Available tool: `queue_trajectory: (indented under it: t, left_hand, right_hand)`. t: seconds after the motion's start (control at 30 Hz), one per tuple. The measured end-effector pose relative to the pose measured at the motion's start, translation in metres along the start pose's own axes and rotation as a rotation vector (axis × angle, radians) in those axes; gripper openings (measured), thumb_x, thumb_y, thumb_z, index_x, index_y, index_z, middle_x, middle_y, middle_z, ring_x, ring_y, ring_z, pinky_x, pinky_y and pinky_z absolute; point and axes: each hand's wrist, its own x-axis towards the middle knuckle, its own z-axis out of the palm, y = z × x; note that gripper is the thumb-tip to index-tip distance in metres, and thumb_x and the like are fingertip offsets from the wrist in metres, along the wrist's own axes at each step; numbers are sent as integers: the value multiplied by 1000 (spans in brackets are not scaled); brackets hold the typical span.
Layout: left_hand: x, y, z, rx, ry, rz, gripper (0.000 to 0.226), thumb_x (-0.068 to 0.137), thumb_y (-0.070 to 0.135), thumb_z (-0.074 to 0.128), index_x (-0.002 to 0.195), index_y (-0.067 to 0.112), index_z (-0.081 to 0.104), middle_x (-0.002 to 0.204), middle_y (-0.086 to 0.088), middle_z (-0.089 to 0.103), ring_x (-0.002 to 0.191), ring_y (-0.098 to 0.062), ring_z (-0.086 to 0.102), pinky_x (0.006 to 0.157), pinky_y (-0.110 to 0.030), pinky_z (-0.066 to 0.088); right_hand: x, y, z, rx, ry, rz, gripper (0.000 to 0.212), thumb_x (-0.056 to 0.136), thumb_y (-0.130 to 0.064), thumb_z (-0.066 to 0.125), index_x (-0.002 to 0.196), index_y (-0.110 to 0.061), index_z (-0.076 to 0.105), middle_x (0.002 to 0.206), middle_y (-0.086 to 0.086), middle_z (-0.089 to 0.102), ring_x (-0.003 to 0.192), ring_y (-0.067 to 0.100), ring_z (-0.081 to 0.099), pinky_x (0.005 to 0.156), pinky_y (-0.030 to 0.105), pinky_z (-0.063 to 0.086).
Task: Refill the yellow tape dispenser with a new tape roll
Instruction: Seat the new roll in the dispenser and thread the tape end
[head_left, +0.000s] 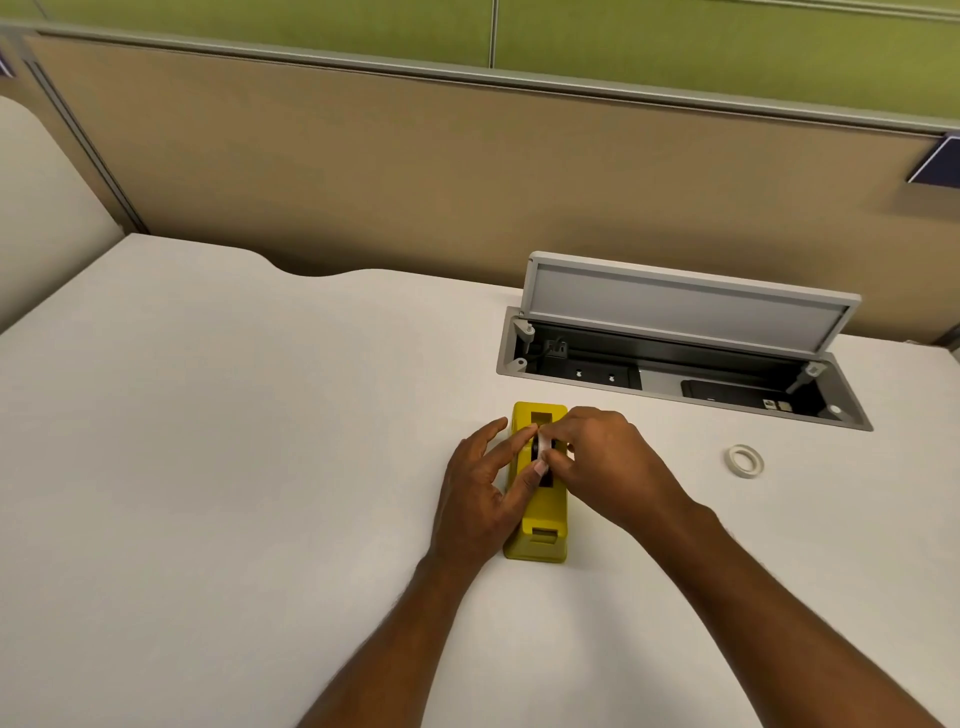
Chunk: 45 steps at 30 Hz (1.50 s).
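Note:
The yellow tape dispenser stands on the white desk, its cutter end toward me. My left hand rests against its left side, fingers spread over the top. My right hand pinches a pale tape roll held on edge in the dispenser's dark top slot. A fingertip of the left hand touches the roll too. A second whitish tape roll lies flat on the desk to the right, apart from both hands.
An open cable hatch with its grey lid raised is sunk into the desk just behind the dispenser. A tan partition closes off the back of the desk.

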Motion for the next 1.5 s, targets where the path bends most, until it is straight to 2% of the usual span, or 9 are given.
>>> queue_trajectory:
  t: [0.4, 0.53, 0.73, 0.9, 1.13, 1.33, 1.4, 1.5]
  left_hand:
    - [0, 0, 1, 13, -9, -21, 55, 78, 80, 27, 126, 55, 36, 147, 7, 40, 133, -12, 36, 109, -41, 33]
    - [0, 1, -1, 9, -12, -12, 58, 81, 78, 22, 129, 52, 39, 146, 7, 40, 133, -11, 35, 111, -42, 33]
    - [0, -1, 0, 30, -39, 14, 50, 83, 78, 17, 128, 60, 28, 148, 6, 37, 134, -10, 32, 110, -35, 28]
    - [0, 0, -1, 37, -41, 4, 51, 80, 80, 18, 127, 61, 27, 150, 7, 35, 136, -13, 32, 113, -42, 28]
    - [1, -1, 0, 48, -38, 5, 44, 83, 76, 23, 125, 66, 28, 149, 9, 36, 134, -11, 34, 111, -45, 32]
    - [1, -1, 1, 46, -35, 16, 46, 83, 76, 22, 127, 62, 29, 149, 8, 37, 134, -11, 34, 112, -41, 30]
    - [1, -2, 0, 48, -36, 21, 50, 82, 77, 21, 128, 59, 30, 149, 7, 37, 134, -12, 34, 110, -37, 29]
    - [1, -2, 1, 48, -41, 21, 59, 82, 78, 19, 133, 51, 33, 148, 5, 38, 134, -12, 34, 109, -33, 28]
  right_hand:
    - [7, 3, -6, 14, -22, -7, 28, 94, -32, 51, 111, -18, 68, 112, 6, 68, 97, 21, 61, 77, 23, 42]
    - [5, 1, -6, 5, -15, -19, 30, 90, -36, 56, 115, -21, 65, 115, 5, 66, 99, 20, 60, 81, 27, 45]
    - [8, 2, -6, -37, -37, -51, 34, 91, -36, 54, 121, -21, 60, 119, 5, 63, 104, 21, 58, 86, 29, 46]
    - [12, 3, -6, -55, -49, -47, 29, 92, -34, 52, 111, -17, 66, 114, 6, 64, 98, 21, 59, 82, 31, 48]
    - [14, 2, -7, -55, -53, -20, 32, 96, -33, 47, 115, -15, 65, 119, 7, 64, 105, 23, 59, 90, 31, 46]
    - [11, 4, -5, -21, -17, -32, 29, 94, -34, 49, 107, -16, 68, 111, 6, 66, 96, 21, 60, 81, 31, 48]
    - [9, 5, -4, -14, -20, -50, 28, 92, -34, 52, 110, -18, 65, 113, 4, 64, 97, 20, 59, 79, 29, 47]
    - [5, 5, -4, -40, -62, -78, 36, 89, -36, 57, 121, -20, 59, 122, 3, 60, 106, 21, 56, 85, 31, 48]
